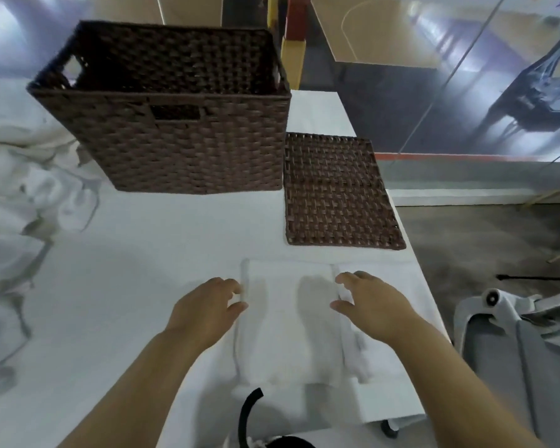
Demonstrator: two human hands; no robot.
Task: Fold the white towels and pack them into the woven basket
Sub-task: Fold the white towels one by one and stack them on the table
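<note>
A folded white towel [288, 321] lies flat on the white table near the front edge. My left hand [207, 308] touches its left edge with loosely bent fingers. My right hand [369, 305] sits at its right edge, fingertips on the fold. Neither hand clearly grips the cloth. The dark brown woven basket [188, 140] stands at the back, its inside dark with no towels visible. A heap of unfolded white towels [23, 195] lies at the left.
A flat brown woven lid [337, 192] lies to the right of the basket. The table's right edge [414, 253] drops to a grey floor. A grey chair [514, 350] stands at the lower right. A black strap [249, 412] hangs below my view.
</note>
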